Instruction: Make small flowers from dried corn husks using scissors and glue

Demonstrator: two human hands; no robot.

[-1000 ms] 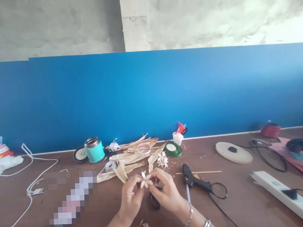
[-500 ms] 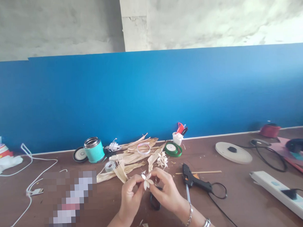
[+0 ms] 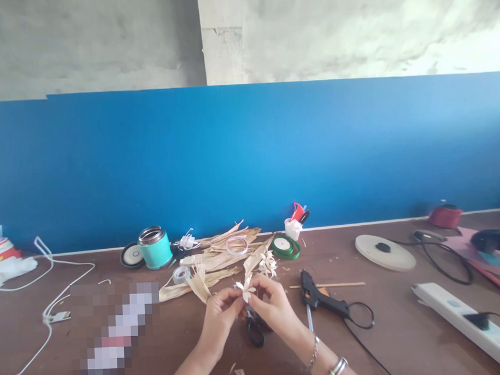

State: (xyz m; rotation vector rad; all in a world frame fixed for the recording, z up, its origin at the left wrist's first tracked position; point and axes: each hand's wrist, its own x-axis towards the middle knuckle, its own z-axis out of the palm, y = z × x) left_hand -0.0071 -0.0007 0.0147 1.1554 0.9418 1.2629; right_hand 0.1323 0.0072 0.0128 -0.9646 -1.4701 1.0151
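Observation:
A small cream flower with pointed petals, seemingly of dried husk, is pinched between both hands at the middle front. My left hand is closed on its left side, thumb and forefinger together. My right hand grips the right side, fingertips on a petal. Under the hands lie black-handled scissors, partly hidden. Just behind my right hand rests a cluster of similar cream flowers. Dried corn husks spread out behind the hands.
A black glue gun lies right of my hands, near a thin wooden stick. Green ribbon, a white cup of pens and a teal jar stand by the blue partition. A power strip is at right.
The flower has shifted slightly right and up and turned, its petals now less face-on. Both hands have moved a little with it, and more of the scissors shows.

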